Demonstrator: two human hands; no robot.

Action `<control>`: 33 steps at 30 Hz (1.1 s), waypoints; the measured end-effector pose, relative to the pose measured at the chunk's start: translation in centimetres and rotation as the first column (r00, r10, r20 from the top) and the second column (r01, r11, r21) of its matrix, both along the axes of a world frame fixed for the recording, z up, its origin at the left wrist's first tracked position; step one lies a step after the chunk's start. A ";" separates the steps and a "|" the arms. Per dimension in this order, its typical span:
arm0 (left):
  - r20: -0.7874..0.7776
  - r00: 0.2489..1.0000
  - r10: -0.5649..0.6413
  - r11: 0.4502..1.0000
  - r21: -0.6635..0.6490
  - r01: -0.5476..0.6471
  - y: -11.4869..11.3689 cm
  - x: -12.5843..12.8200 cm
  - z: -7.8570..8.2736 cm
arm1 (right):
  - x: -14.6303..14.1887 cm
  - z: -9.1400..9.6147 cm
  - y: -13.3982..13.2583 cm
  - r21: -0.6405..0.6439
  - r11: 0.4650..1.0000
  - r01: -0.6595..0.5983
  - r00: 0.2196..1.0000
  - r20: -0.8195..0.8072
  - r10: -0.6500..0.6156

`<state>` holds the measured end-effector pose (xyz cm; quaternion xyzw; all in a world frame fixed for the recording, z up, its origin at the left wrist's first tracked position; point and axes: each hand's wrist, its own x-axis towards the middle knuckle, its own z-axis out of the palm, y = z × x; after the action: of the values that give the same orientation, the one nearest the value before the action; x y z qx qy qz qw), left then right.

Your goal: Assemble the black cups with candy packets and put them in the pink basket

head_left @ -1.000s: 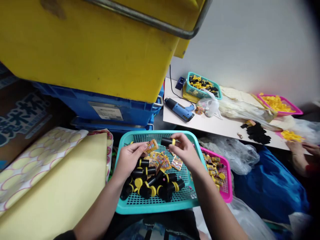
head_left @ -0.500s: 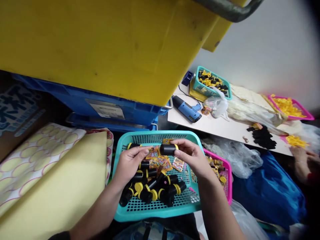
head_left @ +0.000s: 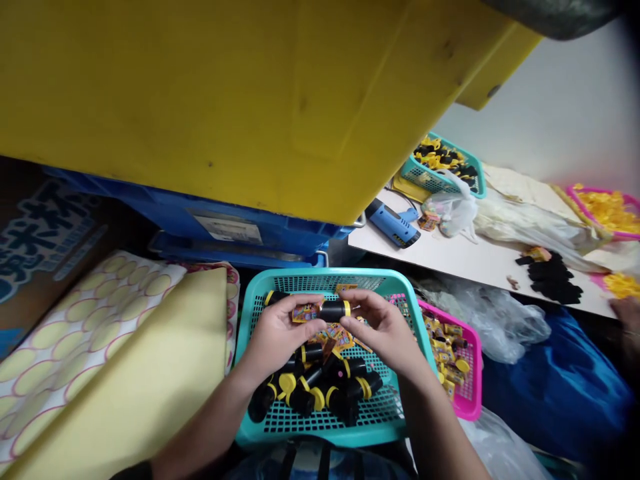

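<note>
My right hand [head_left: 384, 333] holds a small black canister with a yellow cap [head_left: 332, 311] sideways between thumb and fingers, above the turquoise basket [head_left: 415, 313]. Close against the canister's left end, my left hand [head_left: 285, 337] pinches a small orange printed label sleeve [head_left: 304, 313]. Whether the sleeve is around the canister's end or only beside it, I cannot tell. Below my hands, more black canisters with yellow caps [head_left: 303, 402] lie in a heap in the basket. Loose orange printed sleeves [head_left: 340, 335] lie behind them, partly covered by my hands.
At right, a pink basket [head_left: 473, 380] holds labelled canisters. A blue heat gun [head_left: 393, 223] and another turquoise basket [head_left: 480, 177] of yellow and black parts are on the white table [head_left: 475, 267]. Stacked yellow bins [head_left: 225, 100] loom ahead. Another person's hand [head_left: 627, 317] shows at far right.
My two hands have come closer together, bringing the sleeve and the canister end to end. The view has shifted, so the surroundings sit further right and slightly lower.
</note>
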<state>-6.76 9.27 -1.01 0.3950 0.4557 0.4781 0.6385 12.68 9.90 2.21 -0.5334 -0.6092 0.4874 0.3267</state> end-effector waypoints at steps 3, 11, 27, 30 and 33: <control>0.039 0.999 -0.038 0.999 -0.018 0.038 -0.1 -0.2 0.1 | -0.2 0.2 -0.2 0.033 0.999 -0.008 1.000 0.011 0.007; 0.018 0.999 0.033 0.999 0.006 -0.033 -1.3 -0.3 0.7 | -0.5 -0.1 -1.0 -0.065 0.997 0.048 0.985 -0.161 -0.058; -0.392 0.916 0.083 0.924 0.375 0.077 -5.4 4.5 3.8 | 3.5 -1.4 -6.7 0.043 0.996 0.074 0.889 -0.456 -0.046; -0.464 0.882 0.085 0.923 0.369 0.105 -5.9 5.3 4.3 | 4.6 -1.4 -7.0 0.131 0.990 0.051 0.912 -0.410 0.007; -0.436 0.900 -0.028 0.939 0.298 0.173 -6.2 5.7 4.3 | 5.7 -1.3 -7.3 0.241 0.970 0.043 0.935 -0.352 0.046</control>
<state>-1.09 3.09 3.33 0.6139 0.4761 0.4157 0.4729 18.37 2.56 0.91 -0.3919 -0.5960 0.4971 0.4940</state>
